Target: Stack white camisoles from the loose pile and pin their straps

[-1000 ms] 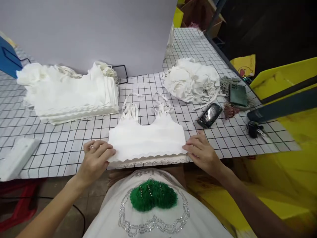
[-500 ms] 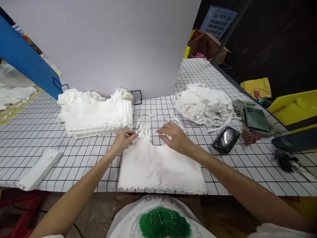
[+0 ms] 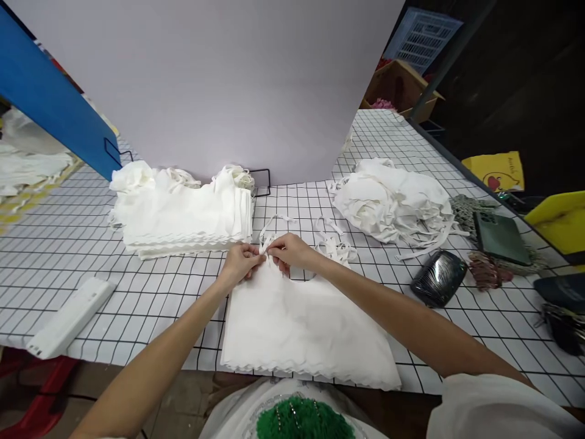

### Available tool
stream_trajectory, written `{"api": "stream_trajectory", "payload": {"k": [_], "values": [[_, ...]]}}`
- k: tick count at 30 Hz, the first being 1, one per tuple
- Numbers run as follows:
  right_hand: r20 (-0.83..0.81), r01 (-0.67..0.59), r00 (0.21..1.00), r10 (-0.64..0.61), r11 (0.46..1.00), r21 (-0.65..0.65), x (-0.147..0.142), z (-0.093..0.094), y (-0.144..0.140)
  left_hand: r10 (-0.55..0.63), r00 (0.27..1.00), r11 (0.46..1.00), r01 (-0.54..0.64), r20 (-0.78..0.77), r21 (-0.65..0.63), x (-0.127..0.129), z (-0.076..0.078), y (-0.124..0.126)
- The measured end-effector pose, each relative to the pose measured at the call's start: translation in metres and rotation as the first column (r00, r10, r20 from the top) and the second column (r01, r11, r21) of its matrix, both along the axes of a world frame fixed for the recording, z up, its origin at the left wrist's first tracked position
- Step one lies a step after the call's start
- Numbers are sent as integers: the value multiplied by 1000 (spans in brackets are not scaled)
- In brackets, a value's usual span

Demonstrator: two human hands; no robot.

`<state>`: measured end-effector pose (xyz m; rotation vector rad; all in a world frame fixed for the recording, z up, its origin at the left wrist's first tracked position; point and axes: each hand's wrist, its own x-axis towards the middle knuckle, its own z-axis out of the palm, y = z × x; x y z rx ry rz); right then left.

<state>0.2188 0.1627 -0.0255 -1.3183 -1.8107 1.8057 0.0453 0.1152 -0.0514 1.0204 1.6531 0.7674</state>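
Observation:
A stack of white garments (image 3: 311, 329) with scalloped hems and thin straps lies flat at the table's front edge. At its upper left strap, my left hand (image 3: 242, 261) pinches the white fabric. My right hand (image 3: 290, 251) has its fingertips closed on the same strap, close beside the left fingers. The strap's end loops onto the table beyond the hands. More bunched straps (image 3: 337, 249) rest at the stack's upper right, untouched. What exactly lies between the fingertips is partly hidden.
A folded white garment stack (image 3: 183, 213) sits at left, a loose white garment heap (image 3: 397, 198) at right. Near the heap are a black wrapped bundle (image 3: 439, 278) and a green phone (image 3: 501, 238). A white power strip (image 3: 70, 317) lies front left. A grey panel (image 3: 228, 85) stands behind.
My right hand has moved left from the right strap to the left one and now pinches it beside my left hand. The view has shifted slightly.

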Motion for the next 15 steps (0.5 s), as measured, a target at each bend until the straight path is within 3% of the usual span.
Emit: {"api": "stream_trajectory", "payload": {"k": [4,8,11,13,15], "values": [[-103,25,994,-42,988,-155,-7,-4,6,9,999,990,-14,31,137,2,1,-6],[-169,56,980,-101,966,-252,-17,-8,12,-44,999,949,52,-31,311,3,0,-14],[-150,90,979,-135,957,-277,-23,-6,15,-50,998,938,61,-43,340,3,-3,-16],[-100,100,987,-124,970,-221,-26,-5,16,-47,998,941,58,-40,335,3,-4,-16],[53,62,997,-61,998,-2,-26,-3,18,-43,998,944,54,-40,326,3,-6,-16]]}}
